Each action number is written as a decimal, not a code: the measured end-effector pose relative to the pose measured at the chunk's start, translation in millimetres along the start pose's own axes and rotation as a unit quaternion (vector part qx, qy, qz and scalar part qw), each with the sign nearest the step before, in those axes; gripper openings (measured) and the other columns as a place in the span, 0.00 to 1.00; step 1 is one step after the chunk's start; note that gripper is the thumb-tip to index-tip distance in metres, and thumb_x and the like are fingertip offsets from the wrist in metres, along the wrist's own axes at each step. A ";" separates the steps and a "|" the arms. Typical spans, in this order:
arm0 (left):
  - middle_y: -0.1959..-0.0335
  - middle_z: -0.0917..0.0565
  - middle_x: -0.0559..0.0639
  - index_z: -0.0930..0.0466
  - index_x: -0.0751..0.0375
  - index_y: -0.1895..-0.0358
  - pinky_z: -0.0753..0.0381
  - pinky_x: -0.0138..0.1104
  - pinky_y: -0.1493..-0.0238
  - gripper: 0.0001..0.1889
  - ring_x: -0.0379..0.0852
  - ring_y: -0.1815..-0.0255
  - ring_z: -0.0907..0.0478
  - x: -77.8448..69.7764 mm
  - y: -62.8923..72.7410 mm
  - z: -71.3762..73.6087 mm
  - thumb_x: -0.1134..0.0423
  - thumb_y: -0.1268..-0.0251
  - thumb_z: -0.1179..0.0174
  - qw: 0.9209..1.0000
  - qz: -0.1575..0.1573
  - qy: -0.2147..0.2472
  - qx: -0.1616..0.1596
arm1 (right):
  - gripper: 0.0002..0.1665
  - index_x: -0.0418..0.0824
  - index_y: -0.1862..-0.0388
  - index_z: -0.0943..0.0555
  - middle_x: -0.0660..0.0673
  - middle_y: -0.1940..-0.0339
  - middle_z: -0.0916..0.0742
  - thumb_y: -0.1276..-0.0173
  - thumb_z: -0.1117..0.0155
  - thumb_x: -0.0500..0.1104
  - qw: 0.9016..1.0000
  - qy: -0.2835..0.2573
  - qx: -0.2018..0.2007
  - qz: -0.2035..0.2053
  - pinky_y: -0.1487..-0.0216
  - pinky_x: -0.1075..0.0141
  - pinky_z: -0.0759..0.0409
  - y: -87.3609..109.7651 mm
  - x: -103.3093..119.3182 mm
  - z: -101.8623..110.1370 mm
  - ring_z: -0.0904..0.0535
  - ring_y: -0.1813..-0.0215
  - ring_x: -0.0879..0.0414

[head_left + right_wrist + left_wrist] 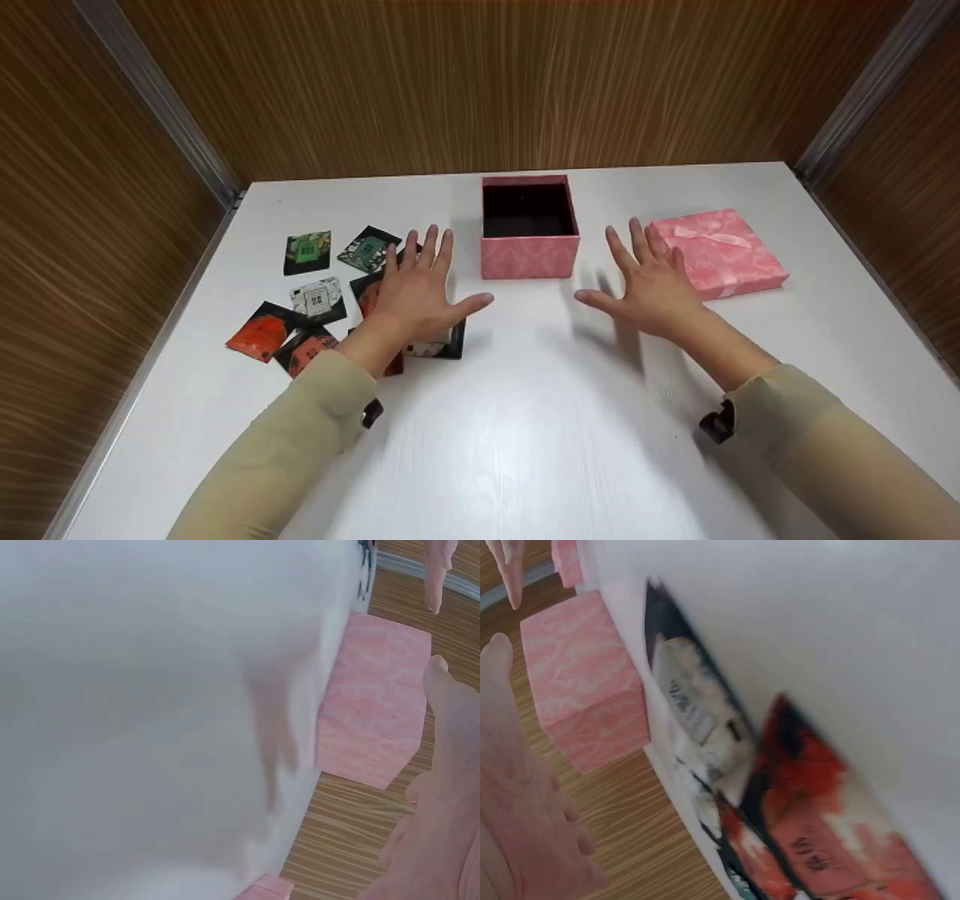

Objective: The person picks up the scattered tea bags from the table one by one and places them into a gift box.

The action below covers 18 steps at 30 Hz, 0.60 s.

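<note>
1. Left hand [416, 300] first: fingers fanned apart, thumb out to the right, nothing in its grip, and it's up in the air over the packets!
2. Right hand [658, 292] mirrors it: fingers spread apart, thumb pointing back toward the left hand, holding nothing, with its shadow falling on the table beneath.
3. Right below the left hand, a red packet [367, 292] pokes out past the palm's left edge, and a white-faced packet [454, 342] shows below the thumb.
4. Just left of the fingertips sits a patterned dark-green packet [369, 249]; further left, a bright green packet [307, 251].
5. Left of the left palm lies a white packet [318, 300], with an orange packet [262, 331] farther out and a salmon-red packet [306, 351] beside the wrist, these three bunched close.
6. Between the hands and beyond both thumbs stands the pink box [529, 259], upright, its dark inside facing up, touched by neither hand.
7. Over to the right of the right hand, the pink lid [731, 262] lies flat, ribbon bow on top; the fingers overlap its near-left edge in the head view.
8. Behind each hand, a khaki sleeve [285, 442]; underneath everything, the white table [525, 450]; past the box, a wood-grain panel [517, 90].
</note>
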State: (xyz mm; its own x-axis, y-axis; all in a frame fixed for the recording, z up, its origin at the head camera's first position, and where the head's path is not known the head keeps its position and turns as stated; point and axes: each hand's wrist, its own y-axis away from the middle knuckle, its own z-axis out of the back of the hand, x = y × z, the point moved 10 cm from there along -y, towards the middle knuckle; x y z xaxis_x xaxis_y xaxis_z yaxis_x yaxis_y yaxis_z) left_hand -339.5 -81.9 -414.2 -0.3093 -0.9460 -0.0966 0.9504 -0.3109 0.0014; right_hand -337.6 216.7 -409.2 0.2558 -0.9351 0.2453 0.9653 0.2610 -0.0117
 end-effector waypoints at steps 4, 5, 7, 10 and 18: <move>0.11 0.63 0.57 0.66 0.55 0.12 0.65 0.62 0.18 0.63 0.64 0.13 0.67 -4.5 -13.6 11.9 0.12 0.36 0.67 1.000 -0.004 -0.008 -0.007 | 0.68 0.46 0.09 0.57 0.32 0.11 0.57 0.31 0.46 0.82 1.000 -0.010 -0.004 0.005 0.23 0.26 0.63 -10.8 4.0 9.6 0.64 0.13 0.32; 0.11 0.63 0.57 0.67 0.56 0.12 0.65 0.62 0.18 0.63 0.64 0.13 0.67 -5.6 -17.0 14.0 0.13 0.36 0.67 1.000 -0.005 -0.010 -0.007 | 0.68 0.46 0.09 0.58 0.33 0.11 0.58 0.31 0.46 0.82 1.000 -0.010 -0.004 0.006 0.23 0.26 0.63 -13.8 5.0 11.8 0.64 0.13 0.32; 0.11 0.63 0.57 0.67 0.56 0.12 0.65 0.62 0.18 0.62 0.64 0.13 0.67 -7.7 -23.5 18.1 0.14 0.34 0.66 1.000 -0.008 -0.010 -0.006 | 0.67 0.46 0.09 0.59 0.34 0.11 0.58 0.30 0.47 0.82 1.000 -0.012 0.000 0.006 0.22 0.27 0.64 -20.1 6.7 15.2 0.65 0.13 0.33; 0.11 0.63 0.57 0.68 0.56 0.12 0.67 0.61 0.18 0.61 0.63 0.12 0.67 -10.3 -32.7 22.5 0.15 0.33 0.65 1.000 -0.009 -0.005 -0.005 | 0.66 0.46 0.09 0.59 0.34 0.11 0.58 0.29 0.47 0.81 1.000 -0.014 0.006 0.005 0.22 0.27 0.64 -30.5 9.0 19.2 0.65 0.13 0.34; 0.11 0.61 0.54 0.67 0.56 0.12 0.68 0.61 0.18 0.60 0.63 0.13 0.65 -18.7 -58.7 27.9 0.15 0.32 0.67 1.000 -0.017 0.010 -0.001 | 0.64 0.44 0.10 0.59 0.38 0.10 0.56 0.27 0.48 0.79 1.000 -0.014 0.010 0.009 0.22 0.27 0.63 -55.4 11.3 23.0 0.64 0.12 0.35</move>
State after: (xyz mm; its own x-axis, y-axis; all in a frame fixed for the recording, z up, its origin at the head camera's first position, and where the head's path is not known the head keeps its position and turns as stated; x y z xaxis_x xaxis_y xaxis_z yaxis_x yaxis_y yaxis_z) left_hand -390.3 -48.5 -384.7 -0.3404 -0.9331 -0.1162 0.9396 -0.3424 -0.0037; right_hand -389.5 197.2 -383.5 0.2717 -0.9228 0.2731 0.9591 0.2829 0.0018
